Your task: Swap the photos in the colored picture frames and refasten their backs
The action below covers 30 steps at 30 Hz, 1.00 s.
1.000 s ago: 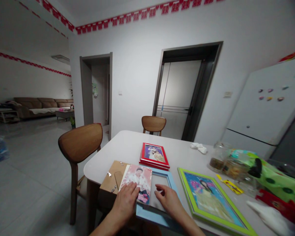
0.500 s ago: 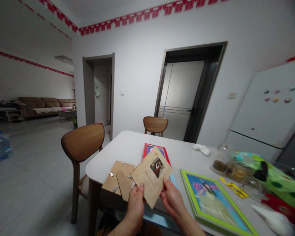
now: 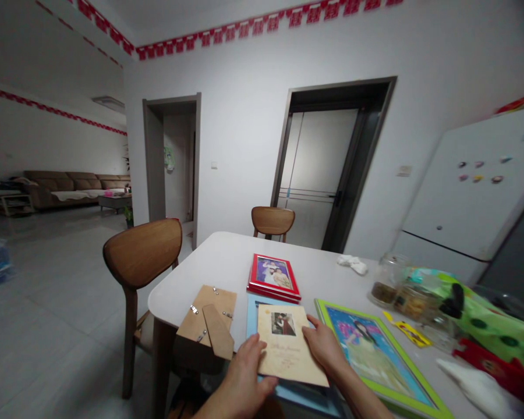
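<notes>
Lowered from mid-air, the printed photo card [image 3: 286, 344] now lies on the blue picture frame [image 3: 255, 317]. It looks light, thin and bendy, best taken by its edges. Left hand [image 3: 244, 378] and right hand [image 3: 325, 346] rest open at its sides, fingers apart, clamping nothing.

Wht table [image 3: 218, 262], blue frame [image 3: 254, 314], red frame [image 3: 273, 278], green frame [image 3: 371, 355]

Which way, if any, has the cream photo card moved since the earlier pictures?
Yes, down and nearer the person: the cream photo card now lies on the blue frame, clear of the red picture frame it overlapped.
</notes>
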Each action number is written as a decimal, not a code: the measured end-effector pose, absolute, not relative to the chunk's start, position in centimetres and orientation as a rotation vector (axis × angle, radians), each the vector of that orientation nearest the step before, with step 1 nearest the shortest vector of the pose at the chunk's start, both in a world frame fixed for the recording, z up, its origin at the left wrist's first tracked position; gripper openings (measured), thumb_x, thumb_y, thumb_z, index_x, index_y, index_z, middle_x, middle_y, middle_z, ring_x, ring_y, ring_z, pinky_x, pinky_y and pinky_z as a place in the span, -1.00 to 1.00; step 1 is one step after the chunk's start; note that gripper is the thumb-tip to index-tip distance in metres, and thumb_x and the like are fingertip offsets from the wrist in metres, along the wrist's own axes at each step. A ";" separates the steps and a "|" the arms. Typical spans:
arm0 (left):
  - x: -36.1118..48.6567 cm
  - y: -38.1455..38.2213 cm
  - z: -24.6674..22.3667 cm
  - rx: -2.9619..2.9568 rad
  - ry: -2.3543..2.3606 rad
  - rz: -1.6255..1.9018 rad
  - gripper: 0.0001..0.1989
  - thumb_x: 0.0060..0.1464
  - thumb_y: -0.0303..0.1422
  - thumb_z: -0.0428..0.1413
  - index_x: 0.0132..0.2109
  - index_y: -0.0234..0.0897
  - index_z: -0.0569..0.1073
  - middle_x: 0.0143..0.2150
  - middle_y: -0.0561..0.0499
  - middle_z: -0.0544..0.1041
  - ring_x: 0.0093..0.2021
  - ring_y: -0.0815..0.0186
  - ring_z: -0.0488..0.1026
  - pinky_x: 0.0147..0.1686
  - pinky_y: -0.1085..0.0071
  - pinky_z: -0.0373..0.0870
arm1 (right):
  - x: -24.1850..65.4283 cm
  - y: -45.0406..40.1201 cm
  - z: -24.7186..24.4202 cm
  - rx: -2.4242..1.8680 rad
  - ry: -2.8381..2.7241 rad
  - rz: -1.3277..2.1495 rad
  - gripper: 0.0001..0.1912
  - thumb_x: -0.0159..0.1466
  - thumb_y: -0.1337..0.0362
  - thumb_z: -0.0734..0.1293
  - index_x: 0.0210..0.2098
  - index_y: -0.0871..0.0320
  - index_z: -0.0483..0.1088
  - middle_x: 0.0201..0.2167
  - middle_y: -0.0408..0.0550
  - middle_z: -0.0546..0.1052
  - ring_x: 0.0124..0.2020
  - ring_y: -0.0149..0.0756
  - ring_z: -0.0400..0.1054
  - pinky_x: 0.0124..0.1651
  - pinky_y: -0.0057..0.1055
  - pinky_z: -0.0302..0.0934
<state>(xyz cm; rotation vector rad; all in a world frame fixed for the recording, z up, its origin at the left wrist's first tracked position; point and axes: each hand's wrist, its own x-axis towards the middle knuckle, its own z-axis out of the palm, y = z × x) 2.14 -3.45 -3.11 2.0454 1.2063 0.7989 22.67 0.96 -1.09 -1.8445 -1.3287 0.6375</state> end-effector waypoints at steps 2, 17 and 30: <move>1.9 -3.5 -3.0 2.089 1.194 0.751 -0.40 -0.21 -0.36 0.09 0.06 -0.41 0.23 0.17 -0.23 0.09 0.16 0.13 0.01 0.12 0.25 -0.05 | 22.4 1.5 -1.5 -1.838 -1.334 0.623 -0.50 0.02 0.34 0.04 -0.08 0.36 0.28 -0.39 0.05 0.52 -0.45 -0.32 0.40 -0.45 -0.52 0.18; 1.4 -3.6 -0.8 2.313 1.050 0.653 -0.69 -0.15 -0.31 0.12 -0.17 -0.25 0.39 0.02 -0.08 0.33 0.13 0.15 0.08 0.12 0.23 -0.07 | 21.1 0.2 -2.3 -2.075 -1.759 -0.213 -0.66 0.07 0.26 0.14 -0.19 0.27 0.32 -0.25 0.14 0.40 -0.18 -0.12 0.24 -0.11 -0.29 0.03; -9.9 1.6 -2.5 2.209 1.783 0.640 -0.34 -0.30 -0.49 0.09 0.07 -0.37 0.21 0.16 -0.18 0.14 0.17 0.17 0.00 0.11 0.27 -0.09 | 10.6 0.4 -0.5 -1.614 -2.047 0.168 -0.58 0.09 0.14 0.18 -0.08 0.17 0.29 -0.18 0.05 0.41 -0.13 -0.17 0.20 -0.09 -0.29 0.02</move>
